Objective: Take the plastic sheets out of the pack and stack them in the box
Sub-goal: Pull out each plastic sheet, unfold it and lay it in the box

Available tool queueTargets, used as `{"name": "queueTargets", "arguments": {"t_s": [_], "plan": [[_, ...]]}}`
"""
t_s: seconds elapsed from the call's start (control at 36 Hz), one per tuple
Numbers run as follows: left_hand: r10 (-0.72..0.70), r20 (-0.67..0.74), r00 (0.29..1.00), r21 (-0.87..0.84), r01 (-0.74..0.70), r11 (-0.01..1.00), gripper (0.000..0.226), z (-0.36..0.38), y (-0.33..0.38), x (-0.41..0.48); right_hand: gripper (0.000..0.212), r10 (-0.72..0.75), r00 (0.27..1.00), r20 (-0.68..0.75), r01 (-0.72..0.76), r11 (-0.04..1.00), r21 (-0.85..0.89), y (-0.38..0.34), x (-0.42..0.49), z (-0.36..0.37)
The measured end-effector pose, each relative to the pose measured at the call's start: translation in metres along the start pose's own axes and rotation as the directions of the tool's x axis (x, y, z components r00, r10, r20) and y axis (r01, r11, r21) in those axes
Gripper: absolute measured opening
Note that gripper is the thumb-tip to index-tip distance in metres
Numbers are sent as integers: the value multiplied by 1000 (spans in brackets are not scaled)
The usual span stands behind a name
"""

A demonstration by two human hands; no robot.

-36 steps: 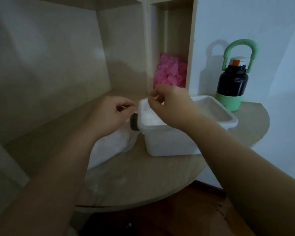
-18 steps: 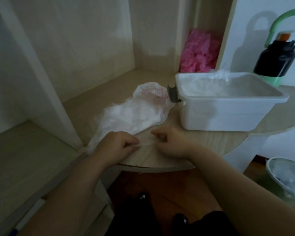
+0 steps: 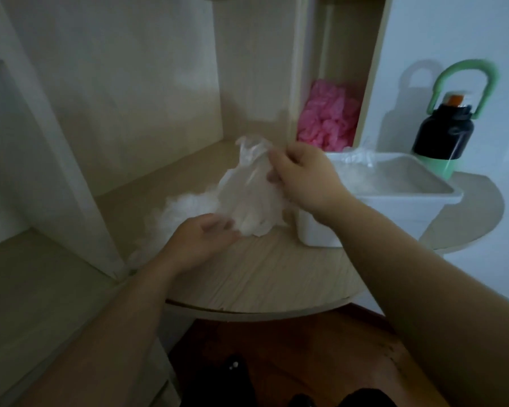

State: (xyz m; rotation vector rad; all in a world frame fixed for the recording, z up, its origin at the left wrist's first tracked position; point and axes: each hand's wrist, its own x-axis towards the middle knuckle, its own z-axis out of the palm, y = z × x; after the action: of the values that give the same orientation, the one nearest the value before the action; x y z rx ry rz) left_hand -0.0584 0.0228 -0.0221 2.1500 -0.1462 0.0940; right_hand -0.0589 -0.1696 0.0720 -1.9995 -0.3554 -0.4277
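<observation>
Left hand (image 3: 202, 239), right hand (image 3: 304, 176) on pack (image 3: 249, 198)

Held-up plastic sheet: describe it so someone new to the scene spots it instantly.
On the rounded wooden tabletop, just left of the white box, the right hand pinches a translucent white plastic sheet near its top. Unlike the crumpled pack lying on the table behind the left hand and the sheets in the box, it alone hangs raised from fingers.

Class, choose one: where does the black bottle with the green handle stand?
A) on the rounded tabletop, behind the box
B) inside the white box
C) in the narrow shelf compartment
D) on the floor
A: the black bottle stands upright on the rounded tabletop, behind the white box and outside it.
</observation>
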Motion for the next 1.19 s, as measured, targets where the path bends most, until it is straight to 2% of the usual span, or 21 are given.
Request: {"name": "queueTargets", "arguments": {"t_s": [0.08, 0.19, 0.22, 0.28, 0.33, 0.39, 0.42, 0.47, 0.56, 0.58, 0.64, 0.72, 0.78, 0.83, 0.92, 0.97, 1.08, 1.14, 1.19], "plan": [[29, -74, 997, -291, -50, 955, 39, 0, 22, 7, 31, 120, 991, -58, -111, 984, 140, -13, 19, -24], [29, -96, 995, -666, -86, 741, 17, -3, 50, 26, 28, 251, 965, -76, -234, 955, 183, -12, 32, -55], [19, -81, 996, -713, -72, 697, 23, -3, 59, 31, 30, 274, 957, -99, -254, 951, 175, -10, 33, -64], [-18, -69, 997, -736, -39, 676, 39, -3, 75, 42, 32, 299, 943, -147, -282, 951, 123, -4, 36, -81], [-52, -112, 992, -708, -43, 705, 35, -5, 92, 55, 30, 309, 935, -174, -308, 951, 34, 5, 36, -95], [-72, -164, 984, -679, -60, 732, 11, -4, 108, 71, 26, 323, 928, -186, -336, 941, -42, 15, 36, -109], [-91, -201, 975, -665, -68, 744, 11, -4, 113, 76, 23, 337, 923, -185, -356, 931, -77, 20, 36, -112], [-108, -311, 944, -543, -83, 836, 23, 0, 121, 87, 18, 361, 909, -208, -396, 904, -163, 32, 36, -119], [-56, -519, 853, -255, -91, 963, 33, 15, 132, 97, 18, 375, 889, -261, -445, 840, -309, 52, 39, -130], [-17, -569, 822, -165, -93, 982, 41, 19, 138, 96, 19, 378, 886, -270, -456, 817, -353, 58, 40, -133], [113, -594, 796, -63, -186, 981, 46, 28, 145, 93, 23, 375, 883, -281, -466, 768, -439, 68, 40, -139], [330, -487, 808, 61, -346, 936, 33, 43, 154, 85, 23, 365, 889, -278, -459, 690, -559, 79, 38, -146], [432, -335, 837, 107, -422, 900, 19, 51, 160, 80, 21, 379, 880, -287, -475, 658, -585, 85, 38, -149], [493, -120, 862, 175, -470, 865, 17, 57, 165, 79, 16, 408, 863, -298, -502, 627, -596, 89, 38, -150], [424, 203, 883, 328, -469, 820, 29, 67, 163, 85, 7, 442, 843, -306, -530, 588, -611, 89, 35, -152], [314, 321, 894, 411, -430, 804, 36, 73, 159, 92, 6, 438, 844, -310, -527, 571, -630, 86, 33, -153], [182, 394, 901, 532, -385, 754, 44, 84, 156, 100, 22, 367, 870, -329, -485, 520, -703, 80, 32, -154], [173, 395, 902, 559, -385, 735, 46, 87, 157, 104, 32, 246, 916, -317, -397, 438, -807, 79, 34, -153], [151, 403, 903, 577, -379, 724, 50, 90, 157, 107, 36, 105, 964, -245, -267, 416, -869, 77, 37, -152]]}}
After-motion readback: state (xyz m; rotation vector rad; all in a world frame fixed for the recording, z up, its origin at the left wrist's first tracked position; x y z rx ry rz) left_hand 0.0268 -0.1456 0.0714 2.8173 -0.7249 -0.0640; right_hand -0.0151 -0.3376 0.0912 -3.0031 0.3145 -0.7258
